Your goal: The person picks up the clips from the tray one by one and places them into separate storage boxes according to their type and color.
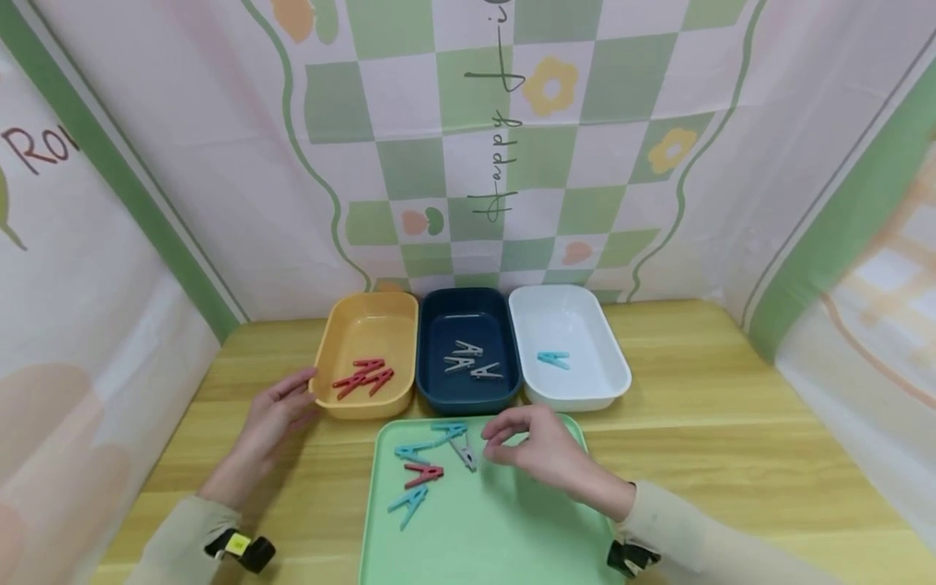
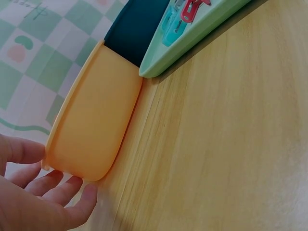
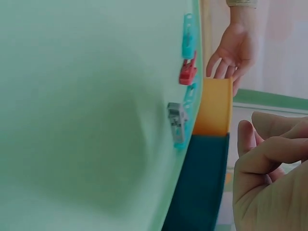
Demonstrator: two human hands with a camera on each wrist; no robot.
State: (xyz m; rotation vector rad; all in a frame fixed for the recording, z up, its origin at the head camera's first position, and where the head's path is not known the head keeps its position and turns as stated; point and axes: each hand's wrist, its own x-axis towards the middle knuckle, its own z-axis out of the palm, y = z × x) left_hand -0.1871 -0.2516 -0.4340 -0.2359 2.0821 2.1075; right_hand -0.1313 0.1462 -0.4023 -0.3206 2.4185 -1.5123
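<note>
My left hand [image 1: 274,418] touches the left end of the yellow bin [image 2: 98,115], thumb at the rim and the other fingers loosely bent against the outer wall. Over the upper part of the green tray [image 1: 497,528] hovers my right hand [image 1: 544,455], fingers bent, nothing between thumb and forefinger. Nearest to it lies a grey clothespin [image 1: 465,457], beside a blue clothespin [image 1: 448,428]. Farther left on the tray are a red clothespin [image 1: 424,474] and more blue ones, one being the lower blue clothespin [image 1: 409,504].
Red clothespins [image 1: 361,378] lie in the yellow bin. Grey clothespins [image 1: 468,359] lie in the dark blue bin [image 1: 468,305], and one blue clothespin [image 1: 553,359] in the white bin [image 1: 578,313]. The three bins stand side by side behind the tray, before a patterned curtain [image 1: 512,162].
</note>
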